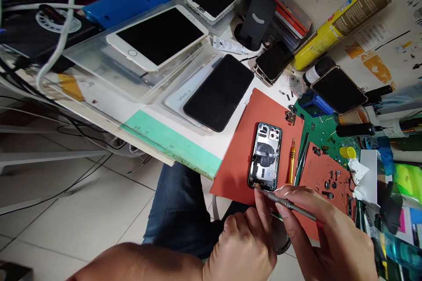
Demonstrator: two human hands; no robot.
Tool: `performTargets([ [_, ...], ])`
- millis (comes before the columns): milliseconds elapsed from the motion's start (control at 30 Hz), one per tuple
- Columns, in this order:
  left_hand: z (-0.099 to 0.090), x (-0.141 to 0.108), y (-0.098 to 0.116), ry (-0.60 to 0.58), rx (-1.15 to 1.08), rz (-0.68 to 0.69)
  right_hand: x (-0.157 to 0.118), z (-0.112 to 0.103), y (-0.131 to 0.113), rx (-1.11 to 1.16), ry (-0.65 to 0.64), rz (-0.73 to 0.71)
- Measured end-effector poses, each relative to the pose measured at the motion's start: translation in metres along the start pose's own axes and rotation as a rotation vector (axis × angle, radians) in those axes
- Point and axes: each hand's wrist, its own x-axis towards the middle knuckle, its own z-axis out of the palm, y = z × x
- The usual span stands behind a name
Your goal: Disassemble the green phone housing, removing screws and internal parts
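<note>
An opened phone housing lies on an orange-red mat, its silvery inside with a dark round coil facing up. My left hand is at its lower end, index finger stretched to the bottom edge, the other fingers curled in; its thumb is hidden. Between thumb and fingers, my right hand holds a slim grey metal tool with a ribbed grip. The tool's tip meets the housing's bottom edge beside my left fingertip. A gold screwdriver and dark tweezers lie right of the housing.
Small phone parts lie scattered on the mat's right part. A black-screened phone and a white phone rest farther back. A yellow spray can stands behind. Cables hang at left.
</note>
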Motion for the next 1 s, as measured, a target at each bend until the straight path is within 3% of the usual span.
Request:
performTargets([
  [200,-0.005,0.007,-0.003,0.051,-0.001,0.039,0.022,-0.005,-0.007,-0.08,-0.036,-0.193],
  [700,-0.005,0.005,-0.003,-0.015,-0.033,0.06,0.025,0.001,-0.003,-0.096,-0.011,-0.266],
  [1000,-0.004,0.004,-0.005,-0.023,-0.038,0.066,0.035,0.008,-0.008,0.014,0.042,-0.319],
])
